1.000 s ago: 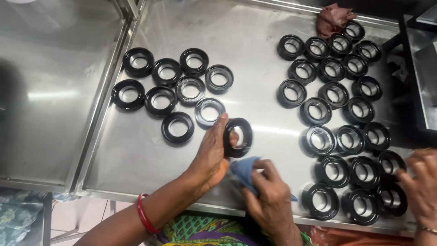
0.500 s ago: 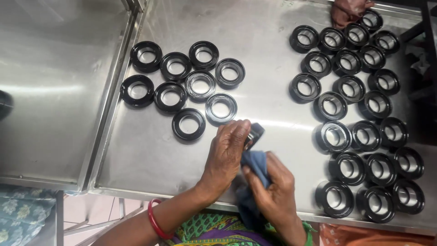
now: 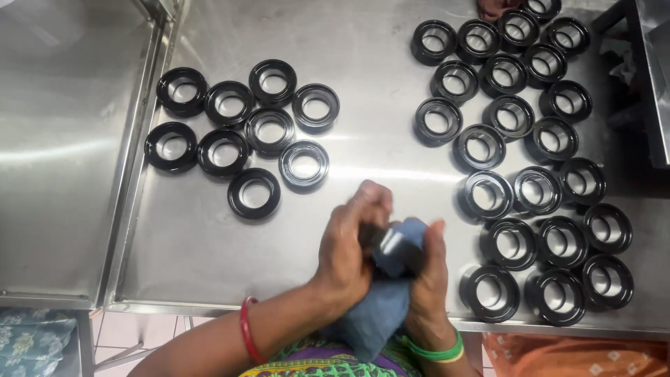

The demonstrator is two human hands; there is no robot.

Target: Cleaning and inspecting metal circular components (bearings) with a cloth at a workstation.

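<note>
My left hand (image 3: 349,241) grips a black ring-shaped part (image 3: 377,241) near the front edge of the steel table (image 3: 377,139). Only a small piece of the ring shows between my fingers. My right hand (image 3: 429,279) presses a blue cloth (image 3: 391,293) against that ring; the cloth hangs down over the table's front edge. A group of several black rings (image 3: 244,132) lies on the table to the left of my hands. A larger group of several black rings (image 3: 530,153) lies to the right, reaching from the far edge to the near edge.
A second steel surface (image 3: 63,139) adjoins on the left, with a raised seam between the two. A reddish cloth (image 3: 495,7) lies at the far edge. A dark metal frame (image 3: 649,84) stands at the right. Orange fabric (image 3: 579,356) shows below the table's front right.
My left hand lifted a ring off the table and drew it toward me. My right hand brought the blue cloth onto it, and both hands now close around the ring.
</note>
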